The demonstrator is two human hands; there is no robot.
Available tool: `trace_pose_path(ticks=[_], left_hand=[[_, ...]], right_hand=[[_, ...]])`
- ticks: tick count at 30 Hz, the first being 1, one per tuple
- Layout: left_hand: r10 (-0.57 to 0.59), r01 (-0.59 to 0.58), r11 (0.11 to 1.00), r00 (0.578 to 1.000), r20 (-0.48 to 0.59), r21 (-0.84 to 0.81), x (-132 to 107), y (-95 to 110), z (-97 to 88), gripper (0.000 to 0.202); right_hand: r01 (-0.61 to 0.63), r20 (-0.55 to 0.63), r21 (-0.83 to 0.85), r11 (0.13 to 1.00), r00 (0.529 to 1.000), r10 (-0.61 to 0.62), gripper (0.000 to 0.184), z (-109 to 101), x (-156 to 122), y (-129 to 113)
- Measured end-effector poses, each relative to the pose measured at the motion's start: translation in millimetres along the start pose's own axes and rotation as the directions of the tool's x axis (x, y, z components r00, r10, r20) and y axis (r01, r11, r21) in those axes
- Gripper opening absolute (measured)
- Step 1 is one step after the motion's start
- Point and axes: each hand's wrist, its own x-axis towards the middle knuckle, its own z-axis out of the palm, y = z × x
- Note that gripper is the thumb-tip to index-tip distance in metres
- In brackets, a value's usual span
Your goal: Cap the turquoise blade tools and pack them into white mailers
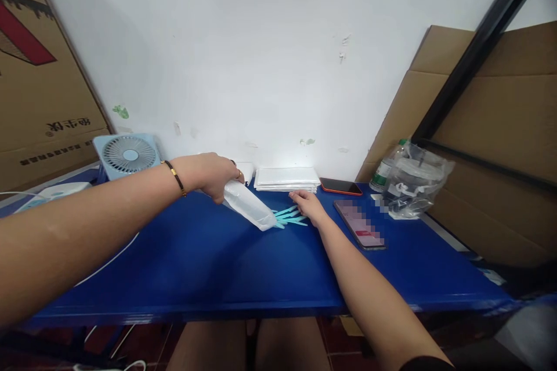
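Note:
My left hand [217,175] is closed around one end of a white pouch [250,206], which is tilted down to the right over the blue table. Several thin turquoise sticks [287,217] fan out at the pouch's lower mouth; their exact kind is too small to tell. My right hand [305,204] is beside these sticks, its fingers pinched together at their far ends. Whether a stick is between those fingertips I cannot make out. Just behind my right hand lies a stack of flat white packets [287,178] against the wall.
A light blue fan [129,153] stands at the left. On the right are an orange-edged phone [340,186], a second phone [359,223], a bottle [386,168] and a plastic-bagged cup [415,185]. Cardboard [500,145] flanks the blue table [195,266]. A white cable [108,264] crosses the left side.

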Motion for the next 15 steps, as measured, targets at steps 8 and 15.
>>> trace_pose_path(ticks=[8,15], left_hand=[[-0.092,0.088,0.988,0.995,-0.028,-0.124,-14.1,-18.6,-7.8,0.055],[-0.165,0.141,0.98,0.97,-0.18,-0.141,-14.6,-56.7,-0.3,0.048]], right_hand=[[0.004,0.019,-0.023,1.0,1.0,-0.003,0.039,-1.0,-2.6,-0.4],[-0.015,0.041,-0.014,1.0,0.999,0.016,0.041,-0.9,-3.3,-0.5]])
